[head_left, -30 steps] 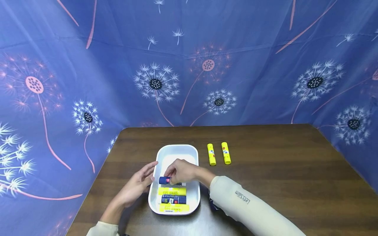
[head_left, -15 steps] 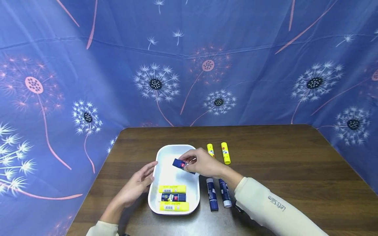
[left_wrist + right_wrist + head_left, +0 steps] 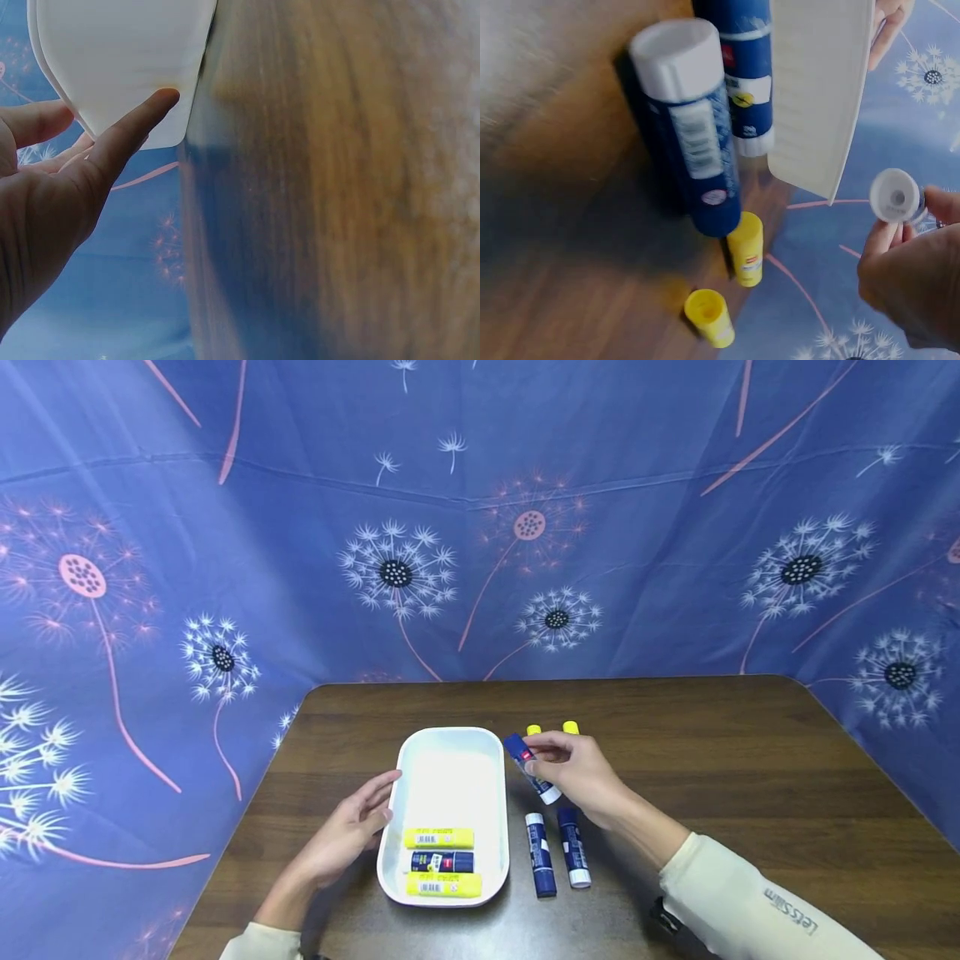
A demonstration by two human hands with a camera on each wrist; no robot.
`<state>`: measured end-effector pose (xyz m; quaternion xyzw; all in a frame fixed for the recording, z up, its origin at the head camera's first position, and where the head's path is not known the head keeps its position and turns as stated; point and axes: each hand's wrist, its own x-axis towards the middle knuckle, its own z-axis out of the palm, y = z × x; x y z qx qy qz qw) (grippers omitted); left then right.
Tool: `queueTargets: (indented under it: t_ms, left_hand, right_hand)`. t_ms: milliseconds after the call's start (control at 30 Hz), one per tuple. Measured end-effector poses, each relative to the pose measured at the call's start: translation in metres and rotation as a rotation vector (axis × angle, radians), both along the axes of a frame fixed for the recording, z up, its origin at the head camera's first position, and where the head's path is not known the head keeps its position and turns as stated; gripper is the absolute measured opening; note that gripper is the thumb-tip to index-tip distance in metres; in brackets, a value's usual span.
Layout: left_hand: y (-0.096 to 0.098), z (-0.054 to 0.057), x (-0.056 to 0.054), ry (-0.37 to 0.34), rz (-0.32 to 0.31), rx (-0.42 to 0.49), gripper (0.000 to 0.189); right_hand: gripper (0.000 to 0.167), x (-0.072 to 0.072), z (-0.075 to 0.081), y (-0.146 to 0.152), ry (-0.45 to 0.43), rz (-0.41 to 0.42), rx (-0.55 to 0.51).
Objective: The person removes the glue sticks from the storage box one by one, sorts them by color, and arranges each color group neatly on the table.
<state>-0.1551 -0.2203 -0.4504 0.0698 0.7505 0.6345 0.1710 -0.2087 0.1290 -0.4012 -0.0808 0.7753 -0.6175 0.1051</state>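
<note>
On my feed, the tray [image 3: 447,785] by the left hand [image 3: 351,825] looked like smooth, glossy plastic; the stick [image 3: 521,752] in the right hand [image 3: 583,770], smooth plastic too. Below both I saw wood grain under a sheen on the table [image 3: 712,760]; beyond, matt, creased cloth [image 3: 652,568].

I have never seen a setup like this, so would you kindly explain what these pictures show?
There is no machine: the left grip and right grip are a person's bare hands. The wide view is from the head, looking forward and down; the other two are from the left and right wrists.

On the brown table is a white tray with a blue stick between two yellow sticks, probably glue sticks. Right of the tray are two more blue sticks, and farther back two more yellow sticks, partly hidden in the wide view. The left grip is at the tray's left edge; the right grip holds another blue stick.
</note>
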Motion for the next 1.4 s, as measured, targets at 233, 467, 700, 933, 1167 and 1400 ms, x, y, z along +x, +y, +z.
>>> queueTargets:
  t_ms: [233, 467, 700, 933, 1167, 1400]
  left_hand:
    - [0.000, 0.003, 0.000, 0.007, -0.004, -0.038, 0.057]
    - [0.000, 0.004, 0.000, 0.003, -0.006, -0.026, 0.057]
    - [0.002, 0.003, 0.000, -0.016, 0.020, -0.033, 0.057]
    - [0.000, 0.003, 0.000, -0.002, 0.000, -0.025, 0.057]
    - [0.000, 0.001, -0.002, 0.001, -0.005, -0.025, 0.057]
    - [0.001, -0.002, -0.002, -0.015, 0.032, -0.039, 0.057]
  right_hand:
    - [0.045, 0.012, 0.002, 0.024, -0.064, -0.124, -0.063]
    - [0.046, 0.027, -0.002, 0.045, -0.116, -0.212, -0.021]
    - [0.049, 0.041, -0.020, 0.060, -0.174, -0.312, -0.006]
    - [0.054, 0.051, -0.039, 0.068, -0.220, -0.350, 0.032]
    - [0.051, 0.060, -0.056, 0.075, -0.219, -0.365, 0.118]
    - [0.046, 0.066, -0.068, 0.075, -0.205, -0.377, 0.167]
